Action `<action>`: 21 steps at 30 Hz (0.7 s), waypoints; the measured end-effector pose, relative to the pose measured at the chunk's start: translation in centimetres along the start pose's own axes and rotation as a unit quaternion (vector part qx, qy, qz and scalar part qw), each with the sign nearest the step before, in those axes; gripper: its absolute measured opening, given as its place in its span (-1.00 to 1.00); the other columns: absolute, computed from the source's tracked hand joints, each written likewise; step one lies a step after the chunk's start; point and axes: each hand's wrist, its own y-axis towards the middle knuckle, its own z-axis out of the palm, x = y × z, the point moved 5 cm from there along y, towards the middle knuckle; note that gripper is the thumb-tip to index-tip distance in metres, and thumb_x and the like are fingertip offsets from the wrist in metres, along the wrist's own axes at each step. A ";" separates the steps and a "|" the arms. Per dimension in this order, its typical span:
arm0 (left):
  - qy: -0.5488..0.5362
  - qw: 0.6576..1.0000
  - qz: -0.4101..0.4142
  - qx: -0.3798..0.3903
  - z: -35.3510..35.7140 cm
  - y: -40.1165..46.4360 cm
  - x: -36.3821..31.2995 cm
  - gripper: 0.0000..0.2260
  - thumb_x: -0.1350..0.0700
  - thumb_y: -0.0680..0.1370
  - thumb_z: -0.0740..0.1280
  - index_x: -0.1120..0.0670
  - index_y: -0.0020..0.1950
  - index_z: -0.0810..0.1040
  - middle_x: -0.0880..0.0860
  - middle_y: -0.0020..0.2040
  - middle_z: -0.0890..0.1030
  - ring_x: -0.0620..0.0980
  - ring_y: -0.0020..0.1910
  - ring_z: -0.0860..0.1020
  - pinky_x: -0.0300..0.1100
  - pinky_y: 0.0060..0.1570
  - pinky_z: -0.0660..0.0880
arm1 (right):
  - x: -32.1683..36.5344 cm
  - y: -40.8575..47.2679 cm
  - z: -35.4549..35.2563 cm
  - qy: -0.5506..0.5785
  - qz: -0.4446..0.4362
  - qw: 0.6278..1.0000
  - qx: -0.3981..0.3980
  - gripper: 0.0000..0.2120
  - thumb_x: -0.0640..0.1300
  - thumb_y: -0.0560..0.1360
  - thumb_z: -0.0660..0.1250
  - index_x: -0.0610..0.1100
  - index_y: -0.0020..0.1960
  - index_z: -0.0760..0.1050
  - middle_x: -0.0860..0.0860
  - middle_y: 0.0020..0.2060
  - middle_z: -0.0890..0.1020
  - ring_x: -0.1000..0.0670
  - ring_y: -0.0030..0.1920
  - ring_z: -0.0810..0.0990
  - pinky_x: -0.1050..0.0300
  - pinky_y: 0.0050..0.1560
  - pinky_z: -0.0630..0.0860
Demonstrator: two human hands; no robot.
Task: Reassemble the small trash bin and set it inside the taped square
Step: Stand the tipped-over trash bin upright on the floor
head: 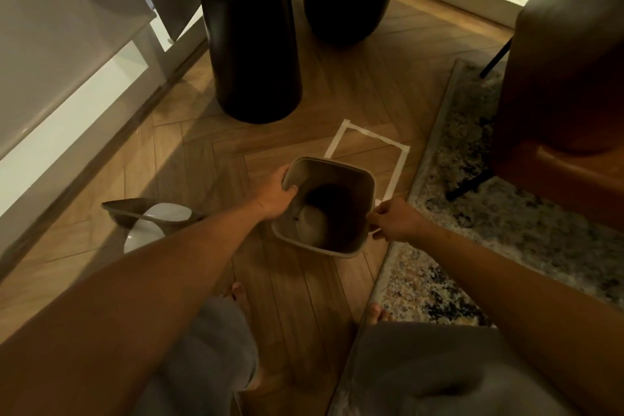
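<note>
Head camera looks straight down into the open bin body (341, 186), a beige squarish tub held over the herringbone wood floor (290, 297), overlapping the near left corner of the taped square (401, 159) rather than sitting squarely inside it; whether its base touches the floor I cannot tell. Each hand grips the rim: the left hand (275, 194) is curled over the left edge with fingers hooked inside, and the right hand (393, 219) is pinched closed on the right edge. Off to the left on the floor lies what looks like the swing lid (152, 214), a beige frame with a pale flap, well apart from the tub, so I'd judge reassembly not yet done and the placing only under way. Something pale and rounded lies at the bottom of the tub, too dark to name. Beyond stand two black table pedestals (253, 54), and a patterned rug (499, 213) runs just beside the tape. Both forearms hide part of the floor.
</note>
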 end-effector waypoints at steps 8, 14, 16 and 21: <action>-0.016 0.998 0.016 0.066 2.9 -2.2 -0.4 -0.32 0.23 0.56 0.38 -0.03 0.62 0.18 0.06 0.39 0.51 0.00 0.32 0.47 -0.23 0.15 0.36 | -1.3 -1.5 0.8 -0.185 -0.009 0.978 0.096 -0.62 -0.02 0.70 0.29 -0.34 0.11 0.70 -0.21 0.07 0.75 -0.15 0.07 0.73 0.03 0.12 0.61; 0.007 0.996 0.045 0.074 4.6 -2.4 -1.8 -0.23 0.22 0.54 0.41 0.00 0.65 0.08 0.10 0.49 0.42 0.09 0.44 0.40 -0.20 0.25 0.30 | -2.4 -1.2 0.7 -0.282 -0.023 0.956 0.081 -0.59 0.04 0.70 0.26 -0.16 -0.22 0.59 -0.09 -0.23 0.58 0.02 -0.23 0.50 0.24 -0.23 0.36; 0.017 0.997 0.036 0.072 4.6 -2.4 -1.7 -0.26 0.17 0.56 0.41 0.02 0.65 0.09 0.10 0.50 0.39 0.10 0.44 0.40 -0.19 0.23 0.31 | -2.4 -1.0 0.4 -0.286 -0.031 0.955 0.072 -0.62 0.05 0.69 0.29 -0.15 -0.20 0.59 -0.08 -0.21 0.59 -0.04 -0.16 0.56 0.20 -0.20 0.36; -0.013 0.997 0.049 0.062 3.4 -2.9 -1.9 -0.42 0.21 0.56 0.40 0.10 0.56 0.29 0.03 0.33 0.49 0.11 0.37 0.46 -0.42 0.09 0.34 | -0.5 -0.8 -0.3 -0.376 -0.046 0.923 0.074 -0.56 0.13 0.69 0.25 -0.16 0.36 0.58 -0.14 0.29 0.62 -0.13 0.26 0.61 0.12 0.08 0.49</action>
